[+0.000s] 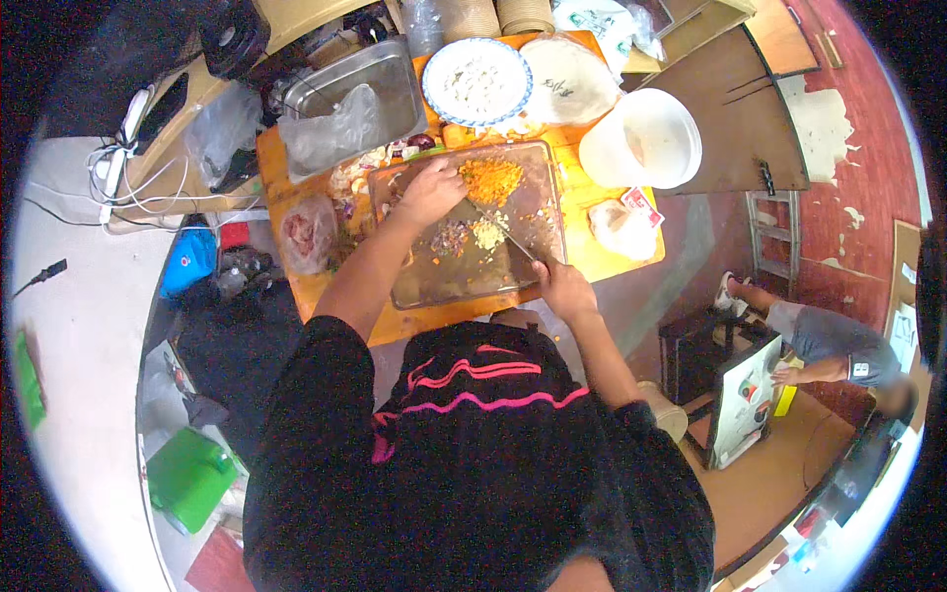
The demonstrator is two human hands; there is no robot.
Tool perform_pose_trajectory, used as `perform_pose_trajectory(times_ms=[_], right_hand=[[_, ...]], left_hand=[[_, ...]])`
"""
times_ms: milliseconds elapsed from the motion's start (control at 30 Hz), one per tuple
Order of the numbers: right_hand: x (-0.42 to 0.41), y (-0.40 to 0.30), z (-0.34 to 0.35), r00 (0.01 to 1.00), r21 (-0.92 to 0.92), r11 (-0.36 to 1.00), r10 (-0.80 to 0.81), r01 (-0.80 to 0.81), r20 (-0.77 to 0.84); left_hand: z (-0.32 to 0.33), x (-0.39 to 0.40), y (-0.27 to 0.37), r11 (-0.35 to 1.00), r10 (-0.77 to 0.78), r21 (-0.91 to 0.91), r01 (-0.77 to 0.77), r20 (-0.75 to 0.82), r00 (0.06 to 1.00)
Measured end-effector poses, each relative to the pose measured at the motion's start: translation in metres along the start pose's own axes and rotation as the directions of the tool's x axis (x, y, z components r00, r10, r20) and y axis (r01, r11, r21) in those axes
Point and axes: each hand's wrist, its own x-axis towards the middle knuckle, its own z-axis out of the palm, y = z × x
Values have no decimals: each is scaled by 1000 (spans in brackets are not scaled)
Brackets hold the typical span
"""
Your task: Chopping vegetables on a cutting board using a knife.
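Note:
My right hand (568,291) grips the handle of a knife (514,240) at the right front of a brown cutting board (422,281). The blade slants up and left across the board, its tip close to my left hand (435,194). My left hand's fingers are curled and partly hidden; whether they touch the blade or hold a scrap is unclear. Beyond the blade lies a heap of finely chopped orange vegetable (492,180), perhaps carrot. Nearer me are a small pile of pale yellow minced bits (488,234) and a pile of chopped purple onion (449,238).
A steel tray (399,63) with a plastic bag, a blue-rimmed plate (477,81) and a white bucket (640,139) stand behind the board on the orange table (303,285). Bagged meat (305,233) lies left. A person (832,344) is at the right, beside a board.

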Motion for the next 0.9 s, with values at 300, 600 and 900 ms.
perform_pose_trajectory(times_ms=[300,600,900], right_hand=[[-4,-2,20,999,183,983,-20,14,26],[-13,-6,51,998,345,937,-53,65,-45],[-22,-24,72,999,356,934,-43,38,6]], left_hand=[[2,4,-1,1000,-25,9,24,79,997],[-11,-1,-9,998,56,20,-59,99,993],[-10,-47,-13,995,-27,-93,25,-21,999]])
